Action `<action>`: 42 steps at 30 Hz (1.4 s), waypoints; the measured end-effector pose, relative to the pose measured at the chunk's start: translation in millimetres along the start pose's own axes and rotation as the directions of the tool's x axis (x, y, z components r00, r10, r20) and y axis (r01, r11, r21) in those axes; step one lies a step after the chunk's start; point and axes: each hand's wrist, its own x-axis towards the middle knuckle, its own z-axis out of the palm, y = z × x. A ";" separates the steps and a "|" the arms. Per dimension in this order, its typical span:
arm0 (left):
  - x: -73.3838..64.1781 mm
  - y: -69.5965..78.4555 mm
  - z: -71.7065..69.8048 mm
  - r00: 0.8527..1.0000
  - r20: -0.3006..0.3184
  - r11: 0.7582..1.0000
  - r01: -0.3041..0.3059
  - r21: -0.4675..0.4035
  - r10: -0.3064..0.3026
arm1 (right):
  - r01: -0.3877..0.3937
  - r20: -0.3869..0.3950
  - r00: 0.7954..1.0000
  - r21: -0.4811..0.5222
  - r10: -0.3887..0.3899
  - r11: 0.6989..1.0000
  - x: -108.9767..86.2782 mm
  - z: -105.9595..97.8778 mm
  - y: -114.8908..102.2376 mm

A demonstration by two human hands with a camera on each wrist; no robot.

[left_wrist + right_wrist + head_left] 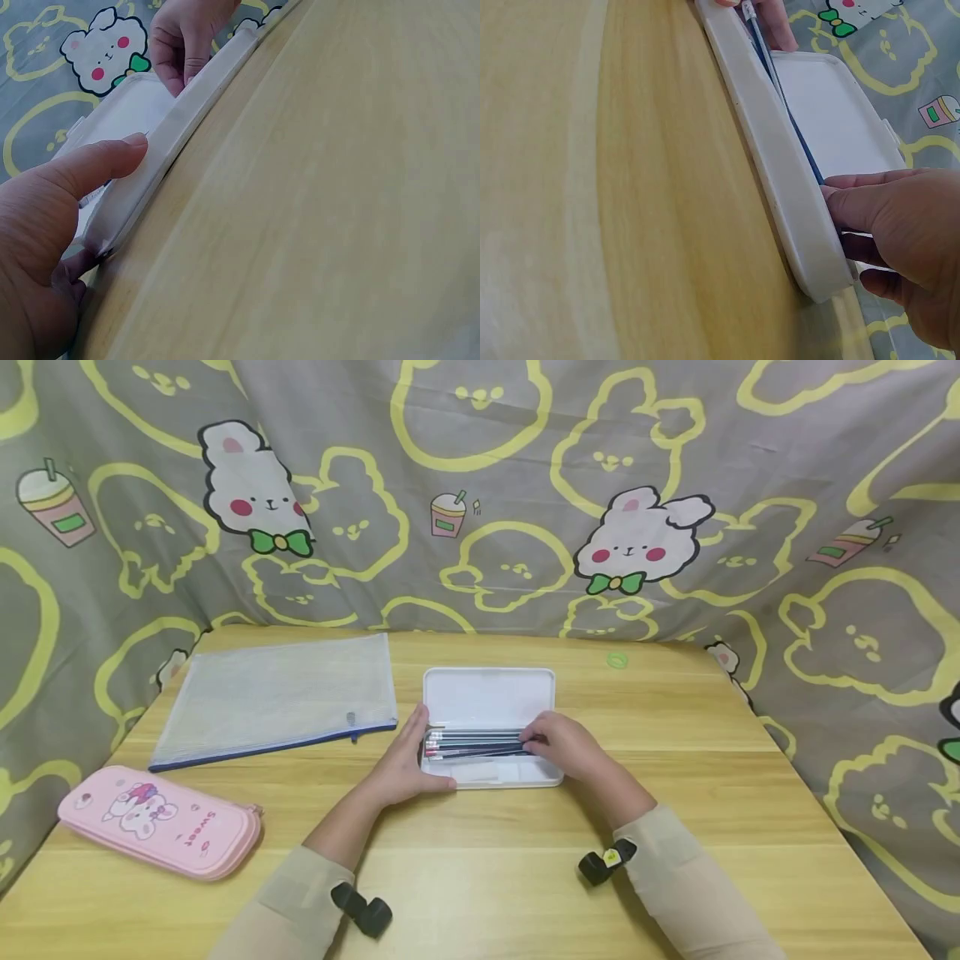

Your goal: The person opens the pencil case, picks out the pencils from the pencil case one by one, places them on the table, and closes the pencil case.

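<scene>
The tabletop (480, 877) gave room before the case (487, 693), between the sleeves (690, 877); bag (277, 693) and pouch (161, 822) obstructed the left.

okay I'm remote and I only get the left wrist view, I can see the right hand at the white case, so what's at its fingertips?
Observer: The right hand has its fingers on pencils lying in the white case.
Operator: Got it. Anything on the left side of the table?
Observer: Yes, a mesh pouch with a blue edge.
Operator: Anything nearer the person than that?
Observer: A pink case with a rabbit picture on it.
</scene>
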 end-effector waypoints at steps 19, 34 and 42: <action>0.6 -1.1 1.4 1.000 -0.004 1.000 -0.010 0.002 0.010 | -0.085 -0.125 0.985 0.235 0.117 0.968 -34.4 -26.4 40.9; 0.3 -0.8 -0.1 1.000 0.001 1.000 -0.006 -0.012 0.006 | -0.236 -0.252 0.934 0.093 0.253 0.967 -110.0 -72.0 126.1; -0.5 -0.7 0.0 1.000 0.005 1.000 0.001 -0.003 -0.001 | -0.338 -0.224 0.914 0.039 0.338 0.940 -124.1 -81.4 166.3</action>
